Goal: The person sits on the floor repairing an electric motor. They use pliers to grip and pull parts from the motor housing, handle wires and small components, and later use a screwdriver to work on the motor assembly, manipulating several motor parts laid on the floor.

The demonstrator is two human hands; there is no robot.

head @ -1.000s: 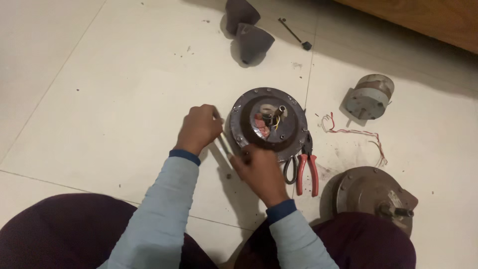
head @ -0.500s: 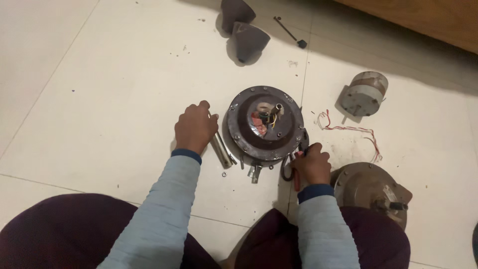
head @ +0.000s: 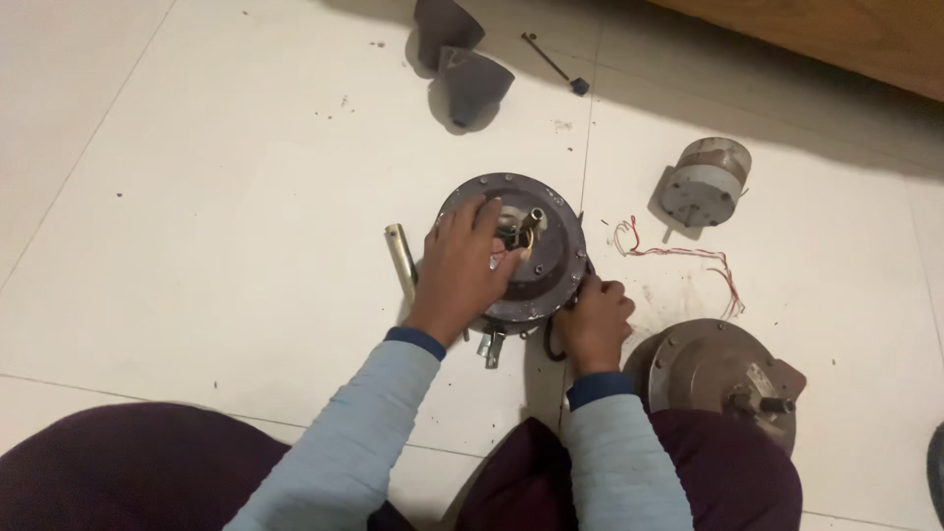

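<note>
A round dark fan motor housing with a short shaft at its centre lies on the white tiled floor. My left hand rests on top of it, fingers spread toward the centre. My right hand is closed at the housing's right lower edge, around the handles of a pair of pliers, which it mostly hides. A short metal rod lies just left of my left hand. A small metal bracket sticks out below the housing.
A second round housing with a shaft sits by my right knee. A small cylindrical motor and loose red and white wires lie to the right. Two dark cone covers, a thin tool and wooden furniture are farther off.
My left hand moved from the rod onto the top of the housing. My right hand left the housing's front edge, went right to the pliers and closed on them.
</note>
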